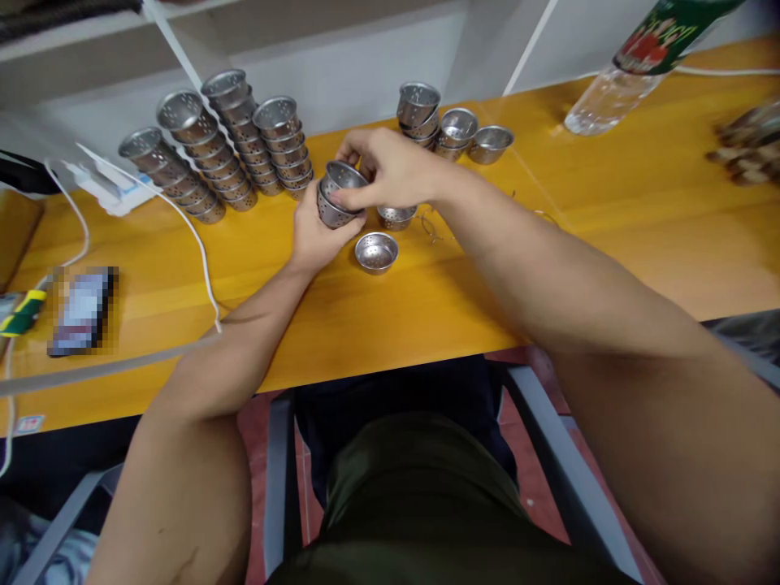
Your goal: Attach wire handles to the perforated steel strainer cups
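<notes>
Steel strainer cup is sitting in your left hand, just above the bench and in front of the leaning stacks of like cups, with your palm and fingers cupping it from below. Your right hand is pinching its rim from above with thumb and fingertips, so both hands are grasping the one piece. You appear to be fitting something at the rim, mid-step, though I cannot tell whether a part is lying under your fingers. Two loose cups are resting just beside your hands, and thin wire pieces are lying to their right. The next move is calling for a steady left grip and a level cup while the right fingers press squarely.
</notes>
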Available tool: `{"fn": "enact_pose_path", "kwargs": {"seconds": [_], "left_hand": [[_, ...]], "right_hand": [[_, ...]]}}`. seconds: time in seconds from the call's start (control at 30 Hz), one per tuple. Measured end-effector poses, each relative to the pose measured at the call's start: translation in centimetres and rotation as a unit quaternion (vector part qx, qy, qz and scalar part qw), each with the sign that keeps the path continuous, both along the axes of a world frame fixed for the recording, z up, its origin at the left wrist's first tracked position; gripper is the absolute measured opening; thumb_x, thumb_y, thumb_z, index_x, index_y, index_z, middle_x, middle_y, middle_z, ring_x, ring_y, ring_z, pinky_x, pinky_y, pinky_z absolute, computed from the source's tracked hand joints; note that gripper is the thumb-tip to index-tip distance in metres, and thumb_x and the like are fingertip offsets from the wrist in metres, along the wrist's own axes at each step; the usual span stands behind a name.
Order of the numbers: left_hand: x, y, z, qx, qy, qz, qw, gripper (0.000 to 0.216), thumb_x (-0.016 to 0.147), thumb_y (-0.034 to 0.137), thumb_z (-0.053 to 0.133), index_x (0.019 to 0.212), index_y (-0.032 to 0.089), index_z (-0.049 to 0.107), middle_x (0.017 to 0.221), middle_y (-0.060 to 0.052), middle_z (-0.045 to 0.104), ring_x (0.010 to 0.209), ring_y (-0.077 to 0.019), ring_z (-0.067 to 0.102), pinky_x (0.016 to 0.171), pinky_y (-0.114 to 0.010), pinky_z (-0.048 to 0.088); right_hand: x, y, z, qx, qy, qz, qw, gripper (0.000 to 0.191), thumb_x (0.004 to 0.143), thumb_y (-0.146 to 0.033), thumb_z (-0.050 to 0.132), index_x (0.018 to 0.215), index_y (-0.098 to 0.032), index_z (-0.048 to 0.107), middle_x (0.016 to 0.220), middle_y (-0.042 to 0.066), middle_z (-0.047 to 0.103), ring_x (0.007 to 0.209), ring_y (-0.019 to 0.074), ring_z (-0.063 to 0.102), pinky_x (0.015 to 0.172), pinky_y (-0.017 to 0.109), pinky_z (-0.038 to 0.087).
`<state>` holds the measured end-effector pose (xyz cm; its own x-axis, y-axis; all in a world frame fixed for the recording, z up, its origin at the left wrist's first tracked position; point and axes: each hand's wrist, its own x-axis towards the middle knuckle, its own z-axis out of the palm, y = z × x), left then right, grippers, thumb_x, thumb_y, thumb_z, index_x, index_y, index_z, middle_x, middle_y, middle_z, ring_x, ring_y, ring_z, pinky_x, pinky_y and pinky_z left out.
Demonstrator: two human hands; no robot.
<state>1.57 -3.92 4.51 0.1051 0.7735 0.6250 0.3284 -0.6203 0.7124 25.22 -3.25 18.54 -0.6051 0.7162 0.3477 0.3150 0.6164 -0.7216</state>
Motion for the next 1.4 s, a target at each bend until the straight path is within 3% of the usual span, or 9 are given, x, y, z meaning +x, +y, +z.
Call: {"fn": "enact_pose_path", "kwargs": {"seconds": [0.2,0.33,0.43,0.6,0.77,1.0,1.13,1.3,1.4], "left_hand": [[-0.3,1.1,-1.1,0.052,0.008,-0.012,0.999,0.098,0.094,0.095,0.106,0.156,0.031,0.067,0.148,-0.009,0.085,0.142,-0.0350,0.085,0.133,-0.061,0.070],[-0.7,2.2,-1.4,0.085,-0.011,0.032,0.996,0.106,0.088,0.097,0.109,0.164,0.037,0.064,0.165,-0.013,0.072,0.168,-0.0441,0.072,0.152,-0.067,0.057],[-0.9,2.8,-1.7,0.066,-0.024,0.032,0.997,0.114,0.087,0.101,0.108,0.168,0.038,0.058,0.171,-0.013,0.069,0.170,-0.0446,0.069,0.153,-0.068,0.054],[-1.3,3.7,-2.6,0.100,-0.022,0.011,0.995,0.115,0.093,0.113,0.092,0.171,0.039,0.051,0.168,-0.011,0.072,0.164,-0.0395,0.073,0.149,-0.068,0.057],[-1.6,4.2,-3.3,0.087,-0.024,0.009,0.996,0.120,0.092,0.116,0.089,0.172,0.036,0.050,0.170,-0.014,0.071,0.169,-0.0429,0.071,0.151,-0.070,0.055],[-1.9,4.2,-3.4,0.072,-0.018,0.002,0.997,0.114,0.096,0.110,0.093,0.175,0.040,0.051,0.176,-0.010,0.068,0.168,-0.0379,0.068,0.151,-0.070,0.053],[-1.8,4.3,-3.5,0.042,-0.026,0.005,0.999,0.114,0.092,0.102,0.102,0.173,0.040,0.053,0.178,-0.013,0.068,0.175,-0.0429,0.066,0.155,-0.068,0.051],[-1.4,4.1,-3.4,0.054,-0.031,0.002,0.998,0.116,0.090,0.107,0.100,0.172,0.040,0.053,0.176,-0.011,0.070,0.173,-0.0417,0.068,0.157,-0.074,0.051],[-1.2,3.6,-3.2,0.049,-0.020,0.003,0.999,0.112,0.094,0.101,0.102,0.174,0.038,0.053,0.177,-0.014,0.070,0.176,-0.0427,0.068,0.158,-0.071,0.051]], "right_hand": [[1.8,1.2,0.8,0.072,0.108,0.092,0.987,0.065,0.091,-0.045,0.098,0.147,-0.017,0.082,0.140,0.012,0.086,0.113,0.0269,0.076,0.098,0.042,0.060],[3.5,3.8,-0.9,0.088,0.066,-0.089,0.990,0.074,0.099,-0.006,0.094,0.170,-0.017,0.077,0.169,0.016,0.071,0.144,0.0246,0.069,0.116,0.036,0.060],[4.5,5.8,-3.2,0.034,-0.029,-0.214,0.976,0.078,0.084,0.015,0.103,0.155,-0.013,0.083,0.148,0.012,0.070,0.129,0.0228,0.064,0.133,0.043,0.052],[5.8,9.3,-7.2,-0.023,-0.039,-0.231,0.972,0.057,0.083,-0.005,0.121,0.112,-0.026,0.077,0.099,-0.005,0.059,0.104,0.0199,0.045,0.113,0.039,0.049],[6.1,11.1,-9.0,-0.026,-0.095,-0.235,0.967,0.067,0.079,-0.045,0.134,0.100,-0.029,0.072,0.099,-0.002,0.066,0.098,0.0209,0.046,0.104,0.041,0.054],[5.9,6.4,-5.6,-0.073,-0.151,-0.255,0.952,0.070,0.107,-0.071,0.113,0.149,-0.023,0.085,0.146,0.014,0.091,0.134,0.0314,0.067,0.127,0.052,0.058],[8.7,2.2,-1.8,-0.039,-0.257,-0.295,0.920,0.019,0.131,-0.037,0.076,0.135,-0.034,0.094,0.151,0.013,0.093,0.134,0.0374,0.080,0.125,0.056,0.066],[10.9,-1.1,-1.1,-0.066,-0.482,-0.261,0.834,0.019,0.122,-0.020,0.082,0.133,-0.022,0.098,0.138,0.021,0.096,0.131,0.0484,0.090,0.117,0.060,0.074],[10.8,-1.7,-2.3,-0.076,-0.473,-0.271,0.835,0.026,0.126,-0.013,0.075,0.139,-0.009,0.096,0.146,0.028,0.094,0.142,0.0499,0.091,0.115,0.051,0.071]]}}
